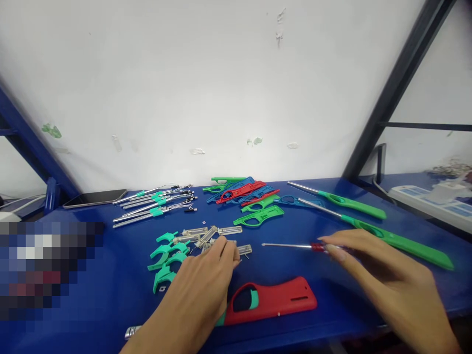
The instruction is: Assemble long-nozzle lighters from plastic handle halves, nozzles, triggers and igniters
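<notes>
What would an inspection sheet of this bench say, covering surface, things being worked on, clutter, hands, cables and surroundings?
Surface: blue table, parts spread across it.
Job's things: red lighter at the front; clear parts beside teal pieces; screwdriver; coloured casings behind; green lighters at right.
Clutter: dark phone-like device at back left; small white bit.
Hands: left hand over the clear parts, fingertips hidden; right hand at the screwdriver's handle, grip unclear.
Cables: thin wires on metal rods, back left.
Surroundings: white wall, marked; dark post and power strip at right.
</notes>
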`<control>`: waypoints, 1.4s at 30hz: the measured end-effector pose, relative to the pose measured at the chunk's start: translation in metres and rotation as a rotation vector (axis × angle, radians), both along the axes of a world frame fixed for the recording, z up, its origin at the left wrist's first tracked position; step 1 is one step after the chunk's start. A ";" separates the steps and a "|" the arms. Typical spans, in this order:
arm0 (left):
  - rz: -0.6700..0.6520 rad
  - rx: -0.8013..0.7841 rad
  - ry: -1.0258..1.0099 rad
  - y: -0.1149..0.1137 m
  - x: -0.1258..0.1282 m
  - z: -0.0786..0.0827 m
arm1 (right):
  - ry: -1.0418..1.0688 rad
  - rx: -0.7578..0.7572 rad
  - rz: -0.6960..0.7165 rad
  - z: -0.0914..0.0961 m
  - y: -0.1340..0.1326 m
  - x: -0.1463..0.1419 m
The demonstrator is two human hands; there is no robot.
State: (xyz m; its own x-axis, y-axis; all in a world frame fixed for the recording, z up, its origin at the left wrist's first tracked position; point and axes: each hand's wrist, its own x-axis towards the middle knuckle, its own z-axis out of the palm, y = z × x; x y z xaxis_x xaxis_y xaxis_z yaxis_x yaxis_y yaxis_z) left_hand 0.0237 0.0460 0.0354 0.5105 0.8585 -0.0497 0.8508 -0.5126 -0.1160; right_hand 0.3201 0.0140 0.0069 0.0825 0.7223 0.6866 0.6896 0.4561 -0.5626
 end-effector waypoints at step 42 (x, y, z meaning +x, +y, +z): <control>-0.314 0.347 -0.173 -0.031 -0.007 -0.009 | 0.221 0.120 0.154 0.013 -0.017 -0.048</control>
